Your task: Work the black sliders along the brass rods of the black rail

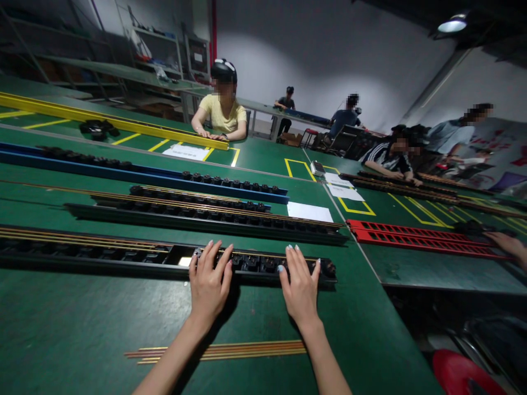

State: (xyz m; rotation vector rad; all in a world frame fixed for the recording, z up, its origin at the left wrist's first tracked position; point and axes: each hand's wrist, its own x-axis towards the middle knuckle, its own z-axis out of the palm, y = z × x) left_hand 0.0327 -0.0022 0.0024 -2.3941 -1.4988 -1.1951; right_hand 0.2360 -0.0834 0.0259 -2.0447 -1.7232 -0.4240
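Observation:
A long black channel (156,269) lies across the green table in front of me, with a row of black blocks (252,264) inside and thin brass-coloured rods (102,239) along the top of its left part. My left hand (211,285) rests on the channel just right of a gap in the row, fingers stretched out and apart. Further right, near the channel's end, my right hand (301,288) lies over the blocks with its fingers extended. Neither hand is wrapped round anything. The blocks under both hands are partly hidden.
Several loose thin rods (247,350) lie nearer me, partly under my forearms. Beyond are another black channel (214,219), a blue channel (156,178) and white paper (309,212). Red slotted rails (411,237) lie right, near another person's hand (508,242). Other people sit at the tables.

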